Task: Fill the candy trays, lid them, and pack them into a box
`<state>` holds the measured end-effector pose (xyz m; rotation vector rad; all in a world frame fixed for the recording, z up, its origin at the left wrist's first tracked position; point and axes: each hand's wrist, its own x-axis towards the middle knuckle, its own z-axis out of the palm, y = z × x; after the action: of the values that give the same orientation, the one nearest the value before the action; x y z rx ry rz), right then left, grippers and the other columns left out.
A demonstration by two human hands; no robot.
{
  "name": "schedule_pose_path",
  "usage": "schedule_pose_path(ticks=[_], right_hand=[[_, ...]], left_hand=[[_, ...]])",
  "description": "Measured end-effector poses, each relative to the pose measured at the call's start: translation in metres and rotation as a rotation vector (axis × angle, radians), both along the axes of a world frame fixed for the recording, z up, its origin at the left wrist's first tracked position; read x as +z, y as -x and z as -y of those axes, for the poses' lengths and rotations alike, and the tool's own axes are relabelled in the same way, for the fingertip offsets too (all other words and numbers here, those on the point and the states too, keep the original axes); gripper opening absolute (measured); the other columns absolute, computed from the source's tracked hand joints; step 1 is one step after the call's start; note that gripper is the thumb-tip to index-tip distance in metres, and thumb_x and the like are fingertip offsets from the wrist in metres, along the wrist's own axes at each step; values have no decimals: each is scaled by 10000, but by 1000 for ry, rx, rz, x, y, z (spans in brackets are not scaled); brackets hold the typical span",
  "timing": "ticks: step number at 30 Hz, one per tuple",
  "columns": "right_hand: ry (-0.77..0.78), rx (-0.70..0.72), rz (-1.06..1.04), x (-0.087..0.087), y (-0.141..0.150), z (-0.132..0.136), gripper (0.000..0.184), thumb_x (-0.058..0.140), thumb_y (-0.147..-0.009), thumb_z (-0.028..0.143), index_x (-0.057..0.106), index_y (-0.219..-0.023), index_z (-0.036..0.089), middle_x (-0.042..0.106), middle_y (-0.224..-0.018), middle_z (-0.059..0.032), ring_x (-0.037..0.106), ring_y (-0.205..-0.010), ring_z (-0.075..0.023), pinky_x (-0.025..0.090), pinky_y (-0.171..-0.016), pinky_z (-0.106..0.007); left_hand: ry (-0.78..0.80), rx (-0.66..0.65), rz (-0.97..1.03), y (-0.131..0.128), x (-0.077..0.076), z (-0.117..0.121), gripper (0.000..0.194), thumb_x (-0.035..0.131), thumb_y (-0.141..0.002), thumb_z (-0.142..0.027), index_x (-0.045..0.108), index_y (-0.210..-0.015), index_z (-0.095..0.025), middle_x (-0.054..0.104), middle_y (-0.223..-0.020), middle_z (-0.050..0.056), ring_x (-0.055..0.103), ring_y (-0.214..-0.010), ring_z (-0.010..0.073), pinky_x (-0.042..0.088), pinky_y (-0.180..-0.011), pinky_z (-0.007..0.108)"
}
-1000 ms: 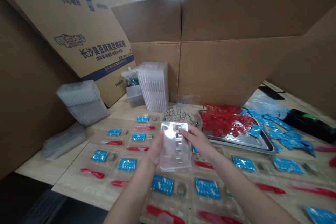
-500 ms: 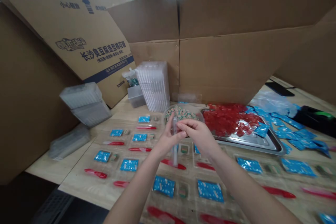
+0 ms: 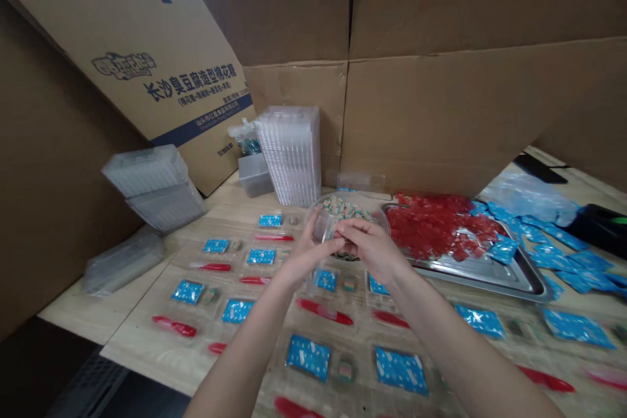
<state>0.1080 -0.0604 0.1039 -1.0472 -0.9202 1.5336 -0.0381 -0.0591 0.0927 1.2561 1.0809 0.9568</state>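
Both hands meet in front of a clear round bowl (image 3: 386, 217) of small green-and-pink pieces (image 3: 347, 207). My left hand (image 3: 311, 253) grips a thin clear plastic tray (image 3: 321, 230), thumb on the near side and fingers on the far side; much of it is hidden. The fingers of my right hand (image 3: 366, 245) are pinched together at the tray's right side. Below them lie open clear trays, each with a blue printed packet (image 3: 307, 356), a small green-and-pink piece (image 3: 345, 369) and a red plastic stick-like piece (image 3: 324, 311).
A metal tray (image 3: 531, 277) heaped with red packets (image 3: 435, 225) stands right, beside loose blue packets (image 3: 573, 255). Stacked clear trays (image 3: 294, 153) stand behind; more stacks (image 3: 151, 183) lie left. Cardboard (image 3: 441, 117) walls the back, and a printed carton (image 3: 196, 78) leans left.
The clear tray, seen edge-on and upright before, has turned and now shows less. Both hands stay close together at the bowl. The view has tipped slightly downward.
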Motion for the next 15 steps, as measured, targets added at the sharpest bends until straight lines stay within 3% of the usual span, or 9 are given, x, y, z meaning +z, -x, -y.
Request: schedule_pose_path(ticks=[4, 8, 11, 15], right_hand=[[-12, -153, 120, -18, -26, -32, 286, 733, -555, 424, 650, -671, 176, 629, -637, -14, 582, -620, -153, 479, -592, -292], [-65, -286, 235, -23, -43, -46, 208, 747, -529, 348, 642, -624, 195, 627, -644, 7, 549, -655, -153, 446, -617, -275], [-141, -187, 253, -14, -27, -35, 196, 720, -590, 380, 676, -651, 199, 640, -670, 5, 543, -670, -154, 428, -631, -270], [-204, -43, 84, -4, -3, -23, 224, 692, -649, 407, 682, -674, 184, 613, -643, 10, 525, -646, -131, 408, -619, -252]], left_hand=[[-104, 188, -111, 16, -5, -20, 978, 736, -654, -459, 197, -1444, -257, 239, -1509, 70, 214, -1378, 279, 224, -1107, 401], [-169, 179, -220, 19, -14, -31, 999, 769, -603, -475, 251, -1430, -265, 269, -1497, 78, 231, -1370, 299, 222, -1106, 412], [-178, 98, -226, 6, -19, -33, 992, 781, -585, -469, 284, -1419, -262, 348, -1456, 85, 289, -1344, 308, 239, -1097, 436], [-145, -1, -167, -13, -17, -33, 980, 761, -613, -465, 261, -1428, -249, 425, -1405, 84, 369, -1303, 281, 274, -1083, 434]])
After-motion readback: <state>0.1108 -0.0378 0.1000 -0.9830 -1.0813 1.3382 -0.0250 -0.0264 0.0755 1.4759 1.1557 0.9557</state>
